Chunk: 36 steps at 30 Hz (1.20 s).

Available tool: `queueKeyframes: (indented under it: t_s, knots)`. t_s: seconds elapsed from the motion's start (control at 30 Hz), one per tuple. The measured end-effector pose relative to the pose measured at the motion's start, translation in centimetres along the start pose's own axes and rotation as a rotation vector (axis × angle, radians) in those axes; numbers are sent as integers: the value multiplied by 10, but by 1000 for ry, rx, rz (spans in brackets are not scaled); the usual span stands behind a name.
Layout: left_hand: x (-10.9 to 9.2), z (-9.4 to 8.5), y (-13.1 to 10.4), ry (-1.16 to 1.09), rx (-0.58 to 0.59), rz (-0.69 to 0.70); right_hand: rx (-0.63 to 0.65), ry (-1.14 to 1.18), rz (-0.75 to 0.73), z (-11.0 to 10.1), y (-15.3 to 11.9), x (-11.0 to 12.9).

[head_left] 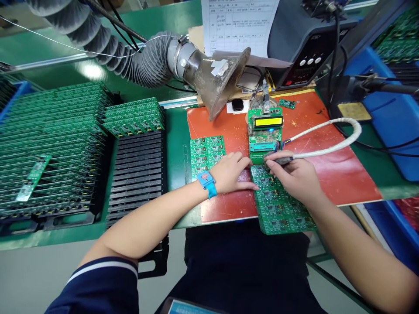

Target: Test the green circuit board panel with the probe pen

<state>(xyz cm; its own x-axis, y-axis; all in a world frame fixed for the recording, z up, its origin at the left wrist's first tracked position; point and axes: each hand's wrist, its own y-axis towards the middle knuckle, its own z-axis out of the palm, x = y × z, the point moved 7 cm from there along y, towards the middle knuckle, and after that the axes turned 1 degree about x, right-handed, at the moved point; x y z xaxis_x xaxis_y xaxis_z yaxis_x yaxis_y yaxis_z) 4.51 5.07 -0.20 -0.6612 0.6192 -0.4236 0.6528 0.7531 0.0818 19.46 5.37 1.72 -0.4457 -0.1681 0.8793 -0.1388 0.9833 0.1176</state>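
A stack of green circuit board panels (278, 209) lies at the front of the red mat, jutting past its edge. My right hand (296, 174) pinches a dark probe (282, 161) on a white-sleeved cable (327, 152), its tip at the top of the stack; the exact contact is hidden by the fingers. My left hand (233, 171) rests at the stack's left edge, thumb and fingers apart. Just beyond the stack stands a green programmer board (265, 136) with a lit yellow display (268, 121). Another circuit board panel (198, 157) lies partly behind my left hand.
Black slotted racks (135, 174) at left hold many upright green boards (55, 148). A fume extraction hood (219, 78) hangs over the red mat (330, 174). A dark soldering station (304, 52) stands at the back; blue bins (389, 117) are at right.
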Motion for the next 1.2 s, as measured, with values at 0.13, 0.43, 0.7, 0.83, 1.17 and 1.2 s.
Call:
queueKeyframes:
  t_s: [0.13, 0.43, 0.7, 0.83, 1.17, 1.2]
  knots:
    - [-1, -1, 0, 2, 1, 1, -4, -9, -24, 0, 0, -1]
    - [-1, -1, 0, -4, 0, 4, 9, -118, -112, 2, -1, 4]
    - [-1, -1, 1, -11, -3, 11, -14, -177, -89, 1, 1, 4]
    - [-1, -2, 1, -18, 0, 2, -27, -171, -71, 1, 1, 3]
    - [0, 0, 0, -13, -3, 5, -21, -119, -93, 1, 0, 2]
    - [0, 0, 0, -16, -4, 6, -22, -116, -93, 1, 0, 1]
